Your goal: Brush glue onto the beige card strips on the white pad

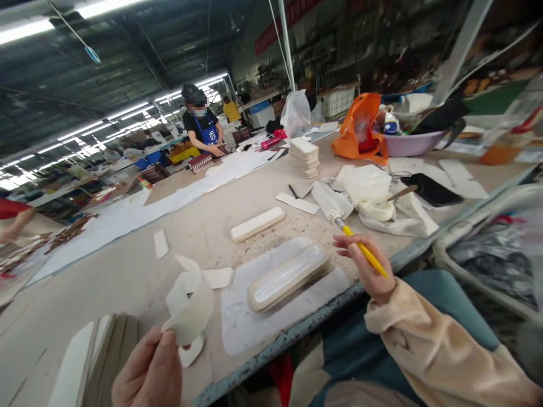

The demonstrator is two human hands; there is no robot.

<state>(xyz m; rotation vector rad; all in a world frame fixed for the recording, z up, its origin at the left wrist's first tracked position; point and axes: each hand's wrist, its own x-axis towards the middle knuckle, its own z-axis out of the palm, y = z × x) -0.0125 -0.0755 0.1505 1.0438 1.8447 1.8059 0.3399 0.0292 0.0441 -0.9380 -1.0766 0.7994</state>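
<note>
Between the thumb and fingers of my left hand (150, 367) is the end of a thin, pale curled strip (193, 314), which bends up and away over the table. My right hand (369, 265) grips a yellow-handled brush (365, 252). Its bristle end rests at a white, glue-smeared piece (333, 202) on the table. Between my hands lies a stack of long rounded strips (291, 277), its top shiny and wet-looking, on a whitish sheet (237, 322). Behind it sits a smaller stack of white-topped strips (258, 224).
Upright strips (97, 362) stand at the near left. Toward the right are a tub of white paste (375, 208), a black phone (432, 189), an orange bag (360, 130) and a purple basin (413, 143). A tall stack (304, 158) stands farther back. A co-worker (203, 127) handles dark pieces across the table.
</note>
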